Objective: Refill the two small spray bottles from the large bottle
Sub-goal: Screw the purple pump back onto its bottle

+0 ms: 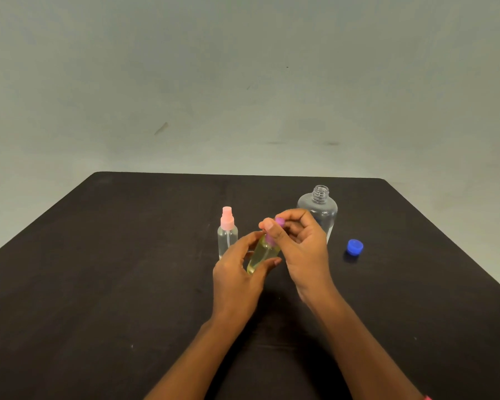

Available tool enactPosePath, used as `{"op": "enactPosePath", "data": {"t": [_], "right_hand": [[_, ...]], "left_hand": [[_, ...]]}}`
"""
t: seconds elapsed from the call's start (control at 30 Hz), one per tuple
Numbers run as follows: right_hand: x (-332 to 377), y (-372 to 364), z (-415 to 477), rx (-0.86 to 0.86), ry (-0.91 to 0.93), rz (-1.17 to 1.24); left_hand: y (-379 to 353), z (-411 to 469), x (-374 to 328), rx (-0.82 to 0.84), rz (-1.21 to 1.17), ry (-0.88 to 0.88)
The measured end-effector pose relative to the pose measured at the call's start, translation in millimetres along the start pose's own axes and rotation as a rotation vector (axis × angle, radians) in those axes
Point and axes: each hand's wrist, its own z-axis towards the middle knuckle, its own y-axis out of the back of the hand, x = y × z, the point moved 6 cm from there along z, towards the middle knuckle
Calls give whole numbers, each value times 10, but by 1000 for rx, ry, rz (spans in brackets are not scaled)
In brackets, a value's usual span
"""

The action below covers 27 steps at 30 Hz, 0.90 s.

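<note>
Up front, the right hand (302, 246) pinches the purple spray cap (278, 222) between thumb and fingertips, while the left hand (238, 272) wraps its fingers around the yellow-filled spray bottle (261, 254). That bottle is held above the table (98, 269), its long axis tilted, top leaning up and right. Behind it, the pink-capped spray bottle (227, 235) and the uncapped large bottle (318, 207) stand upright, blue cap (354, 247) well right.

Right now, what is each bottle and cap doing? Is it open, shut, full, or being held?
Large bottle: upright, uncapped, looks nearly empty.
Blue cap: off, lying on the table right of the large bottle.
Pink-top spray bottle: upright, top on, clear inside.
Purple-top spray bottle: tilted, yellowish liquid inside, body held by left hand.
Right hand: gripping its purple top.
</note>
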Motion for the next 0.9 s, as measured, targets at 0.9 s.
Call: {"op": "enactPosePath", "data": {"t": [0.9], "right_hand": [[-15,23,3,-35,19,-29]], "left_hand": [[-2,-10,-2,-4,43,-23]]}}
